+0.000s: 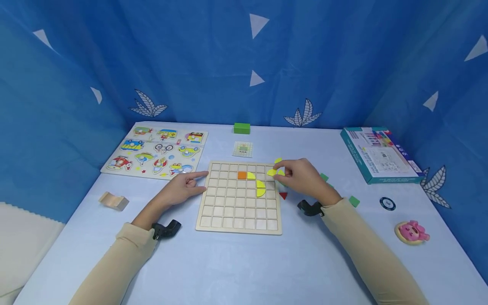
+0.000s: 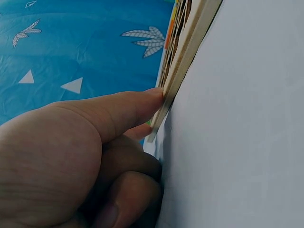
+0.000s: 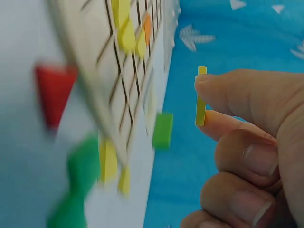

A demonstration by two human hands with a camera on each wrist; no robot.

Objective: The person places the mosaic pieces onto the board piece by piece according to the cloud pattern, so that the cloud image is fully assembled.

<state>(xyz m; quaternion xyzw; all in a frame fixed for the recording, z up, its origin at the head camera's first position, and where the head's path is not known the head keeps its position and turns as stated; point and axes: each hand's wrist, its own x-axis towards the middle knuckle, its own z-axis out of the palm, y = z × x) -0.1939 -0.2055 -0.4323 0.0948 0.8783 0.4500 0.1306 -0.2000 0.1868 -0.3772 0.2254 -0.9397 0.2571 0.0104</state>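
A square wooden grid board (image 1: 228,207) lies in the middle of the table. On it sit an orange square tile (image 1: 242,175), a yellow quarter-round tile (image 1: 250,175) and two more yellow quarter-round tiles (image 1: 261,192) forming a half disc. My left hand (image 1: 181,190) touches the board's left edge with straight index finger and thumb; its other fingers are folded under in the left wrist view. Above the board's upper right corner, my right hand (image 1: 301,178) pinches a yellow tile (image 3: 201,95) between thumb and index finger, edge-on to the right wrist camera.
Beside the board's right edge lie a red triangle (image 1: 283,195), loose yellow tiles (image 3: 108,161) and green tiles (image 1: 354,201). Behind it are a small pattern card (image 1: 242,149) and a green block (image 1: 242,128). A vehicle puzzle board (image 1: 152,152) lies left, a box (image 1: 381,156) right.
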